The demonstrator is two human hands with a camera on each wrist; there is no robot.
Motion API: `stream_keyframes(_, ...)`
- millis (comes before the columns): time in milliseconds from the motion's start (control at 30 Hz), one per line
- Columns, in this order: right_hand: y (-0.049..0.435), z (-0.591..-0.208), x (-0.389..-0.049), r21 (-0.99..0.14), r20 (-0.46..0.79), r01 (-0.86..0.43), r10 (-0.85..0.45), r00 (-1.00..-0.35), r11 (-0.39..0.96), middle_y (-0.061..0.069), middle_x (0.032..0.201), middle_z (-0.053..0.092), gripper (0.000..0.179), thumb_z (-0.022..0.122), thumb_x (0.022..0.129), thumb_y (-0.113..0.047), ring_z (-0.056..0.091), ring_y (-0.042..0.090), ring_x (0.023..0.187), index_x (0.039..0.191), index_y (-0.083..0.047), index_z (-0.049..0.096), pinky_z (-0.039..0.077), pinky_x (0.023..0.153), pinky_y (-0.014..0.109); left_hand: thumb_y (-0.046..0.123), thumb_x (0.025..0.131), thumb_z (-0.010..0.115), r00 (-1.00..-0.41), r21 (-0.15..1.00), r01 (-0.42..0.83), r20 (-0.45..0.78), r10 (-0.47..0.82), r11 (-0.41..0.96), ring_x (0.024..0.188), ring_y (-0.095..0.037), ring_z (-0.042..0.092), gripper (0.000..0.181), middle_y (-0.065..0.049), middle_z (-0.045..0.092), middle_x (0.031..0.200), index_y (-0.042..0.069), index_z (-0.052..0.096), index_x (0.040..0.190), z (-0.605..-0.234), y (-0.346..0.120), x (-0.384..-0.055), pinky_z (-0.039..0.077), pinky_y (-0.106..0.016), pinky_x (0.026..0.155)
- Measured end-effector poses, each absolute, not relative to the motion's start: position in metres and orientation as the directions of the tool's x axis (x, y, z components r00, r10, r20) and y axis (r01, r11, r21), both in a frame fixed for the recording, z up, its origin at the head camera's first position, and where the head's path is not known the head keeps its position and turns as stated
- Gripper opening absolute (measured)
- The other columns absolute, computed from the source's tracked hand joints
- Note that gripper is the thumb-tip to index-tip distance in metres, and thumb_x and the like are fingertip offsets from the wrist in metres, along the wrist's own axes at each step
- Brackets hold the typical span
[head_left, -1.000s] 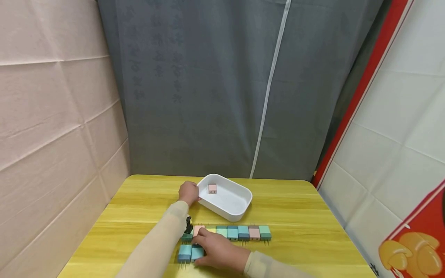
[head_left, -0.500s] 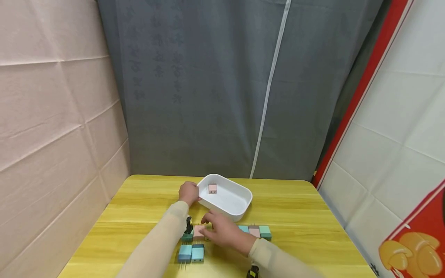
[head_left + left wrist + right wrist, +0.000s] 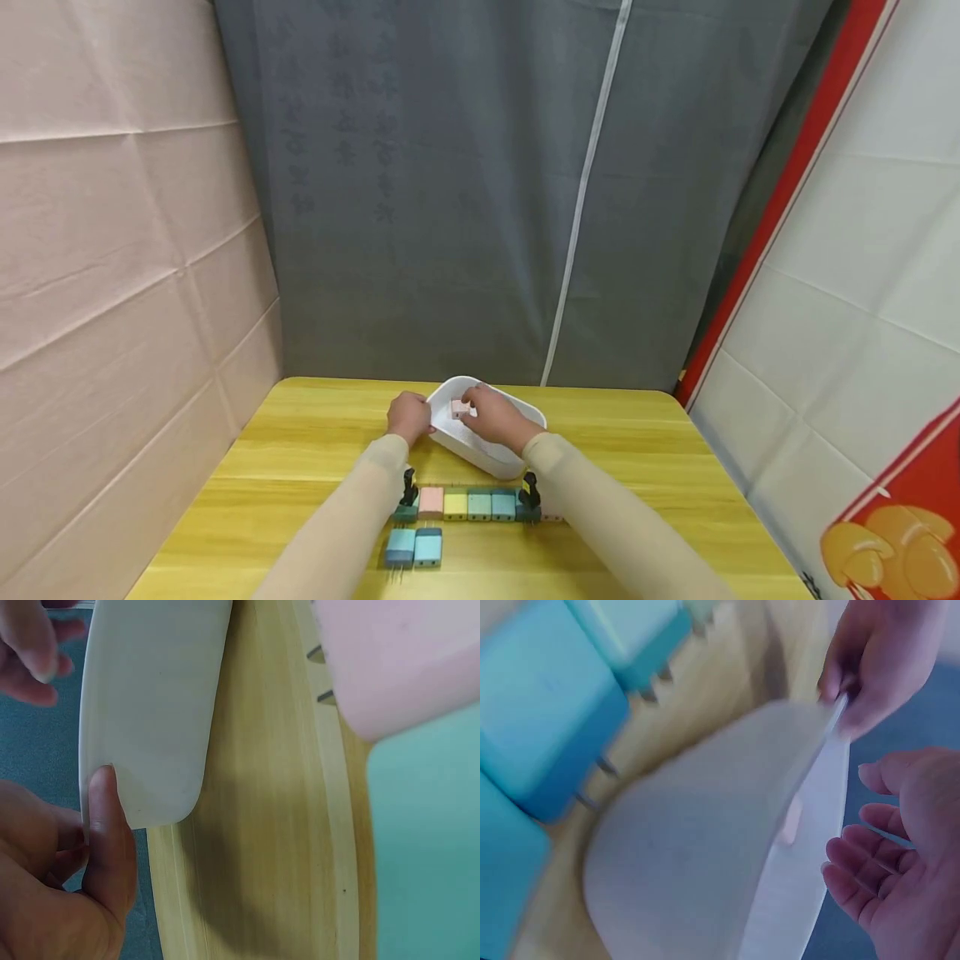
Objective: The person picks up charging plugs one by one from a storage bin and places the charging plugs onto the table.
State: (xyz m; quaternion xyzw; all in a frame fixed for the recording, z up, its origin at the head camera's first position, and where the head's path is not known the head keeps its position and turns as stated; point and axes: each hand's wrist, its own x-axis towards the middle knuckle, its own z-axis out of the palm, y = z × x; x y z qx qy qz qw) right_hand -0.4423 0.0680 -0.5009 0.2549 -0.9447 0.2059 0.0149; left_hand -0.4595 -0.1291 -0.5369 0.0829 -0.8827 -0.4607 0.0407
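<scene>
A white plastic tray is tilted on the table, and my left hand pinches its left end, thumb outside on the wall in the left wrist view. One small pink charger plug lies inside it. My right hand reaches over the tray with loosely bent fingers around this plug. In the right wrist view, a gap shows between those fingers and the pink plug; nothing is held. Nearer me, a row of pastel plugs includes a pink plug and a yellow plug.
Two blue plugs sit side by side in front of the row, one with its metal prongs toward me. My right sleeve covers the row's right end. A grey curtain hangs behind the wooden table.
My right hand has left the front blue plugs, crossed over the row and entered the tray beside the pink plug. The left hand keeps its hold on the tray.
</scene>
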Motion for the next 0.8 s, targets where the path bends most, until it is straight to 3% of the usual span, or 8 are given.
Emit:
stream_keyframes(167,0.066,-0.512,-0.464,-0.386,0.069,-0.412,-0.419,-0.905,0.825,0.016,0.137,0.067,0.048,0.078,0.105,-0.024,0.07,0.028,0.117,0.147,-0.004,0.066,0.06,0.112,0.047,0.0,0.103,0.056,-0.984,0.818,-0.101,0.001,-0.177,0.566,0.056,-0.014,0.07,0.032,-0.03,0.077,0.113,-0.012,0.077,0.125,-0.538,-0.126,-0.457,0.06,-0.023,0.049)
stream_keyframes(367,0.059,-0.523,-0.481,-0.351,0.03,-0.385,-0.401,-0.916,0.854,0.017,0.158,0.06,0.056,0.074,0.106,-0.028,0.06,0.034,0.143,0.157,-0.008,0.06,0.047,0.125,0.051,0.001,0.102,0.055,-0.986,0.827,-0.1,-0.007,-0.168,0.553,0.056,-0.015,0.07,0.033,-0.027,0.078,0.106,-0.01,0.079,0.123,-0.541,-0.126,-0.459,0.061,-0.024,0.051)
stream_keyframes(567,0.052,-0.54,-0.5,-0.262,-0.011,-0.386,-0.403,-0.915,0.884,0.013,0.159,0.06,0.059,0.075,0.104,-0.03,0.058,0.032,0.146,0.158,-0.01,0.06,0.043,0.128,0.046,0.001,0.1,0.055,-0.988,0.831,-0.065,0.023,-0.15,0.552,0.055,-0.016,0.071,0.033,-0.027,0.078,0.103,-0.01,0.079,0.12,-0.545,-0.128,-0.46,0.06,-0.023,0.049)
stream_keyframes(667,0.049,-0.548,-0.509,-0.219,-0.026,-0.397,-0.412,-0.911,0.891,0.012,0.149,0.067,0.057,0.076,0.102,-0.03,0.064,0.028,0.137,0.154,-0.009,0.064,0.046,0.126,0.043,0.001,0.101,0.056,-0.987,0.82,-0.08,0.013,-0.158,0.566,0.056,-0.017,0.071,0.032,-0.026,0.078,0.104,-0.01,0.079,0.12,-0.54,-0.125,-0.457,0.06,-0.024,0.049)
stream_keyframes(800,0.046,-0.558,-0.518,-0.173,-0.029,-0.41,-0.421,-0.907,0.895,0.004,0.102,0.074,0.028,0.082,0.096,-0.029,0.068,0.023,0.094,0.117,-0.01,0.077,0.06,0.098,0.038,0.001,0.101,0.056,-0.986,0.814,-0.081,0.018,-0.164,0.575,0.055,-0.015,0.069,0.031,-0.025,0.078,0.102,-0.009,0.08,0.118,-0.54,-0.122,-0.455,0.059,-0.022,0.048)
